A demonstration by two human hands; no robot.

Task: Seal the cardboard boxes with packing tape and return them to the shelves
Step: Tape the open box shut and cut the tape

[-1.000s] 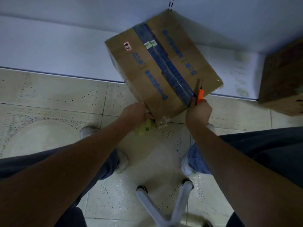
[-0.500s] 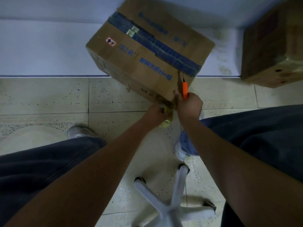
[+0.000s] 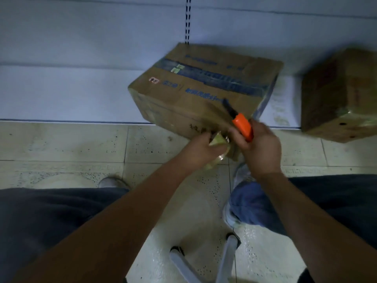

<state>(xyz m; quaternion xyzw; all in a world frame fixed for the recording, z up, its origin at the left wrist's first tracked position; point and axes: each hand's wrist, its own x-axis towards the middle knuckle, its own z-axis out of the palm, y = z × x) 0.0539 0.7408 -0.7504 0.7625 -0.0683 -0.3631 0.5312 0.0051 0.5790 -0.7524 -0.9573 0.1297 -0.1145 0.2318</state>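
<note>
Cardboard box [image 3: 204,92] on shelf [image 3: 61,94], taping step: tape roll [image 3: 217,149] gripped by left hand [image 3: 199,151], orange cutter [image 3: 242,126] clasped in right hand [image 3: 258,146] near box's front corner, strand to be severed next.

Floor [image 3: 61,144]: pale speckled tiles with dark grout lines, dim light. White upright panel [image 3: 81,37] behind, with a slotted vertical strip [image 3: 187,19] running down it. Grey shoe [image 3: 114,182] on the tiles, partly hidden by a dark trouser leg [image 3: 40,217]. Second dark trouser leg [image 3: 336,201] opposite, with a blue denim cuff [image 3: 251,207] showing beside it. Chair base between the legs: two pale spokes [image 3: 227,260], dark casters [image 3: 177,249] at their ends, resting on the tiles.
</note>
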